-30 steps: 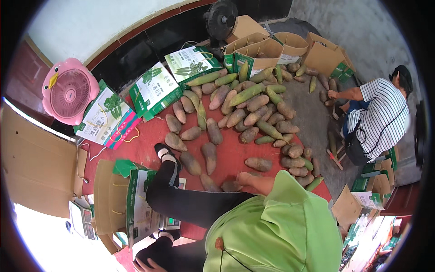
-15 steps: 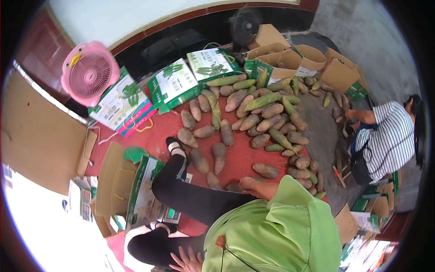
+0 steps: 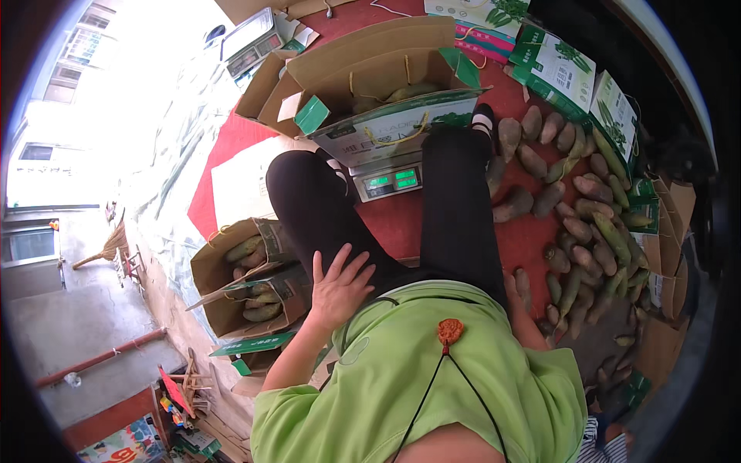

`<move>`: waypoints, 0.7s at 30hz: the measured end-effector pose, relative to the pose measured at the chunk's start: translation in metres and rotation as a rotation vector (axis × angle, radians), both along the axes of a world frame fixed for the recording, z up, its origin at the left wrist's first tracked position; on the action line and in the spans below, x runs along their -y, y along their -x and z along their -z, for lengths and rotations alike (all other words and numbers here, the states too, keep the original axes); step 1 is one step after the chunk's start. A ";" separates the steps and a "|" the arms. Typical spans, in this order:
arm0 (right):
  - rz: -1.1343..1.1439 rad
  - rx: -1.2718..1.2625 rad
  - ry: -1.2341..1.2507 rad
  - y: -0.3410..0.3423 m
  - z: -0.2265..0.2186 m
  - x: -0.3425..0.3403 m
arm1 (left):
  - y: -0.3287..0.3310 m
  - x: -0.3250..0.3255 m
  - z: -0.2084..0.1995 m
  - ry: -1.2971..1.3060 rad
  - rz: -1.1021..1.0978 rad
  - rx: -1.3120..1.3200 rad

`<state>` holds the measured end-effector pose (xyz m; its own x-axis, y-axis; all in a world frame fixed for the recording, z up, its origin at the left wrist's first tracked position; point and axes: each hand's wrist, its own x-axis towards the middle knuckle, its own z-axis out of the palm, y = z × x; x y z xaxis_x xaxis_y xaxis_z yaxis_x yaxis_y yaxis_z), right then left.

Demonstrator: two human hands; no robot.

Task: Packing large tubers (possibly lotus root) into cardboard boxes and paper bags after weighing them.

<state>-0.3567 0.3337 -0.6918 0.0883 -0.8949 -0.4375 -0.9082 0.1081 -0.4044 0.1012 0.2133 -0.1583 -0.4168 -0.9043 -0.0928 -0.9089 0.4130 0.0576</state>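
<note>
My left hand point(image 3: 340, 287) lies on my left thigh with its fingers spread, holding nothing. Down beside my right thigh, my right hand point(image 3: 512, 293) is partly hidden by the leg. Its fingers do not show. Right next to it is a purplish-brown radish point(image 3: 523, 288); whether the hand touches it I cannot tell. In front of my knees, an open cardboard carton point(image 3: 351, 147) with yellow cord handles stands on a digital scale point(image 3: 390, 184) with a lit green display. Inside the carton are several long radishes point(image 3: 413, 92).
Many green and purplish radishes point(image 3: 590, 255) lie on the red mat point(image 3: 386, 225) to my right. Filled cartons point(image 3: 224, 289) stand at my left. Printed white-and-green boxes point(image 3: 556, 65) are at the far right. A second scale point(image 3: 253, 46) sits far left. A broom point(image 3: 108, 245) leans farther left.
My view has swung to the left, bringing the scale and carton to the middle. The left hand stays spread on the thigh. The right hand remains low at my right side.
</note>
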 end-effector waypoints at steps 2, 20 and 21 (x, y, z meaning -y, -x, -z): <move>0.048 0.049 -0.027 -0.008 -0.008 0.012 | -0.003 0.004 0.000 -0.007 0.023 -0.030; 0.547 0.005 -0.158 -0.065 -0.254 0.046 | -0.076 0.133 -0.011 0.357 -0.036 -0.262; 0.455 -0.068 -0.150 -0.064 -0.252 0.042 | -0.076 0.136 -0.013 0.343 -0.046 -0.287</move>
<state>-0.2928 0.2914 -0.4399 -0.3303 -0.7628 -0.5559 -0.7792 0.5528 -0.2956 0.1777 0.0770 -0.1456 -0.3402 -0.8810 0.3289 -0.8940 0.4114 0.1774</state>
